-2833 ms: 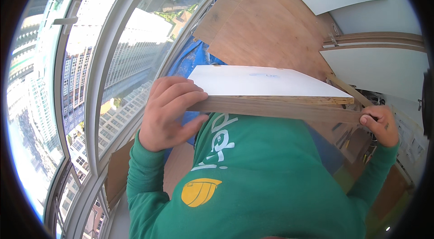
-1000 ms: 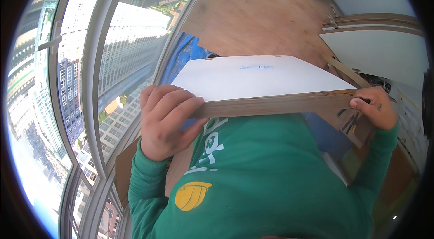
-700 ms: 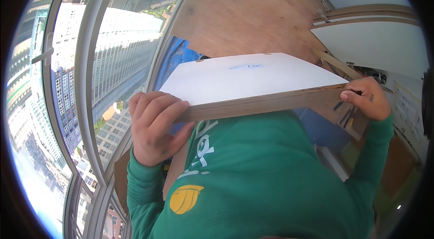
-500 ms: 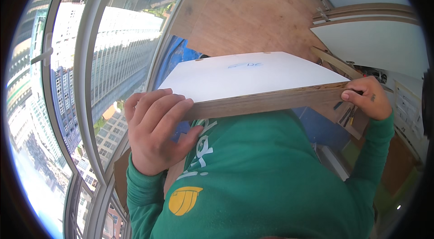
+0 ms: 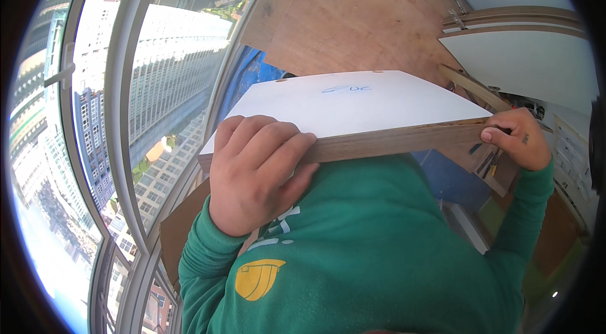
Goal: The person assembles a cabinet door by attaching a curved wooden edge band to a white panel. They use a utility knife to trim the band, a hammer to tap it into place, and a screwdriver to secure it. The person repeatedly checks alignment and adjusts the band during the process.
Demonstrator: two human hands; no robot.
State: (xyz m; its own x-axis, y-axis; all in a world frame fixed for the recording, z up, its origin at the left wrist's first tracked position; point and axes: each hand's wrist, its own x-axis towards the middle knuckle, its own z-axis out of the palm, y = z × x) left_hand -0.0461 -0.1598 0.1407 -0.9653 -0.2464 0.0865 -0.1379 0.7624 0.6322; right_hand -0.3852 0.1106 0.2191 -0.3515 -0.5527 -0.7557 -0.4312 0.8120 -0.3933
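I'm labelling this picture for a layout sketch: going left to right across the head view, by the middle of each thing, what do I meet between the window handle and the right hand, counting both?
Window handle → brown sheet → left hand → white board → right hand.

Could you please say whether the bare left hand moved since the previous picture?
Yes; the left hand moved rightward, away from the grey metal window frame.
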